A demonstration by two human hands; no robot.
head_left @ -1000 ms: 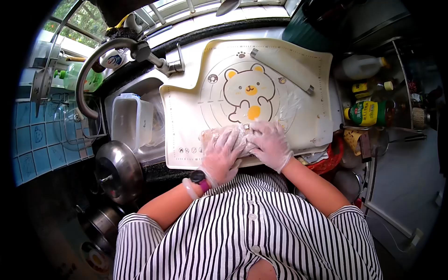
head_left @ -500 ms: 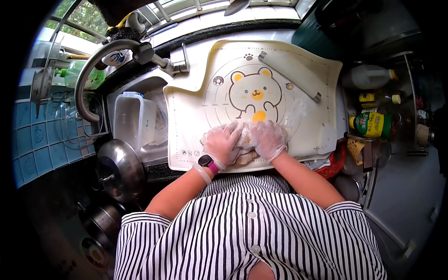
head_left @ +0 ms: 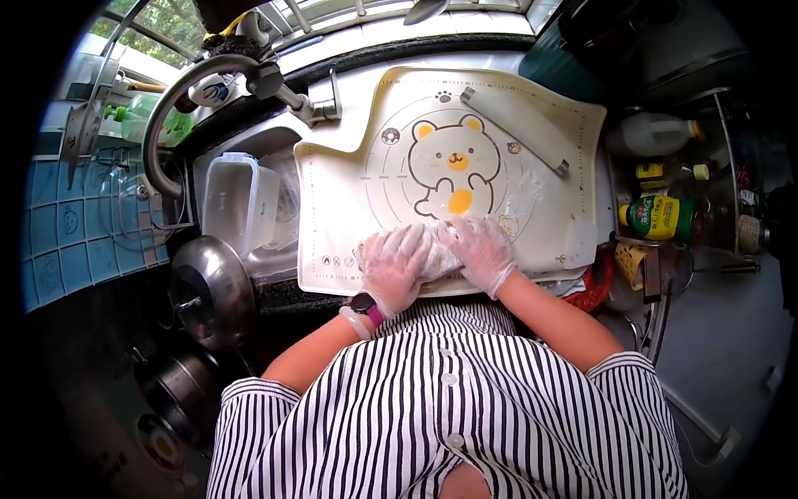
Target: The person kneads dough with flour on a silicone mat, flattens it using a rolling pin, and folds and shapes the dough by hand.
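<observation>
A lump of flour-dusted dough (head_left: 438,251) lies near the front edge of a cream kneading mat (head_left: 341,216) printed with a bear. In a clear plastic glove, my left hand (head_left: 394,264) grips the dough from the left, its fingers curled over the top. My right hand (head_left: 482,253), gloved the same way, holds the dough's right end with its fingers bent around it. Both palms partly hide the lump. A pale rolling pin (head_left: 515,129) rests slantwise at the mat's upper right.
Left of the mat is a metal sink (head_left: 287,179) holding a clear plastic container (head_left: 241,204), with a curved faucet (head_left: 158,125) above. A metal lid (head_left: 212,291) stands at the lower left. Bottles, including a green-and-yellow one (head_left: 661,217), line the right side. White flour (head_left: 528,195) marks the mat.
The dough now shows as a whiter lump between my hands. My right hand has turned, its fingers reaching farther left over the dough. The view has shifted slightly.
</observation>
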